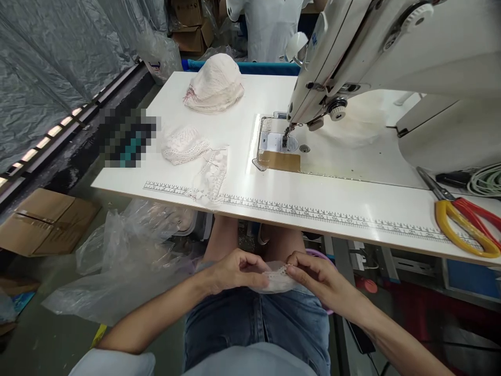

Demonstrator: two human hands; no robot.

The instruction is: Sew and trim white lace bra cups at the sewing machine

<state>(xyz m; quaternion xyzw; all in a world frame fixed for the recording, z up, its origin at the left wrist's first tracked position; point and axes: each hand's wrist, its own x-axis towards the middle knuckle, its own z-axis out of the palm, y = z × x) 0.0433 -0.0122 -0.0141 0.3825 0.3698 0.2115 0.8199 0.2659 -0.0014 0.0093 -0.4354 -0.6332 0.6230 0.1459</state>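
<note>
Above my lap, a small piece of white lace fabric point(276, 282) is stretched between my two hands. Its left end is pinched by my left hand point(245, 271), thumb on top. My right hand point(313, 274) grips the other end between thumb and fingers. Both hands are below the front edge of the white sewing table point(332, 201). On the table's left part lie a crumpled lace piece point(183, 146) and a flatter lace piece point(211, 175) that reaches over the printed ruler. Behind them sits a rounded pile of white fabric point(217, 78).
A sewing machine point(340, 68) stands on the right, needle over its plate. Scissors with yellow and red handles point(465, 219) lie at the right front edge. Clear plastic bags point(133, 261) and a cardboard box point(47, 222) are on the lower left. A person in white point(272, 31) is beyond the table.
</note>
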